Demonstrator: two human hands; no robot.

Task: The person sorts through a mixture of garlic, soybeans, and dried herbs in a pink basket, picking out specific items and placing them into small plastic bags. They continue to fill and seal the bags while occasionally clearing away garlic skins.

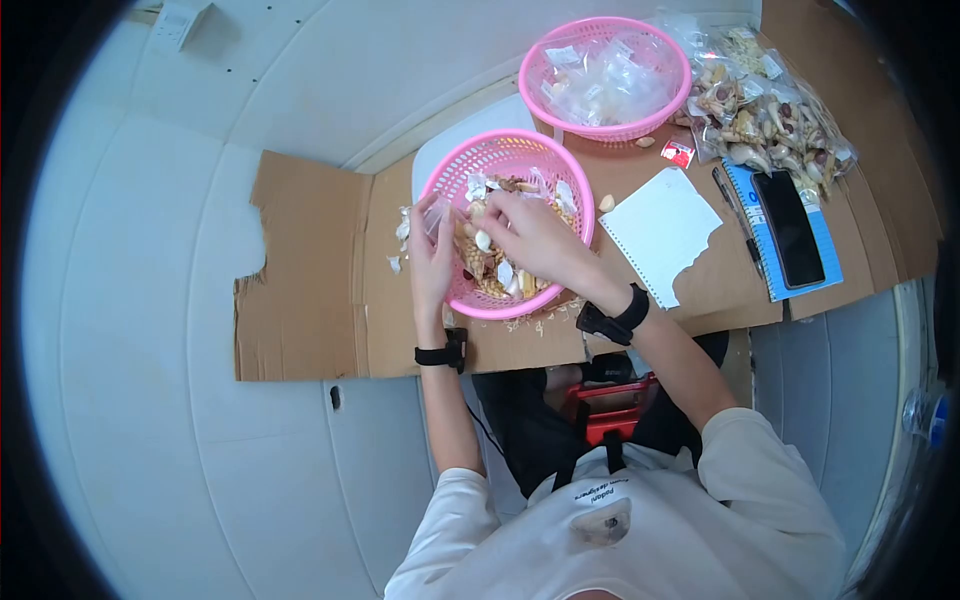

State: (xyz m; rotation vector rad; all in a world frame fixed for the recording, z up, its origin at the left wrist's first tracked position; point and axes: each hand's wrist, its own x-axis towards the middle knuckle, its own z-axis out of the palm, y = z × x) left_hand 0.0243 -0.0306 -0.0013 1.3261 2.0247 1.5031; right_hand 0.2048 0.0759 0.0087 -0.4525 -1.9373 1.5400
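My left hand (432,265) is over the left side of the near pink basket (492,140), its fingers closed on a small clear plastic bag (437,214). Close beside the bag, my right hand (535,238) has its fingertips pinched together; what they hold, if anything, is too small to make out. Under both hands, the basket contains tan and brown dried pieces, pale clove-like pieces (483,240) and white labels or paper scraps (476,186). My right hand and forearm hide part of these contents.
Behind stands another pink basket (655,128) with clear bags (610,85). Filled bags (775,120) are piled at the back right. Torn paper (660,230), a pen (738,215), and a phone (789,230) on a blue notebook (828,255) lie on the cardboard (310,300).
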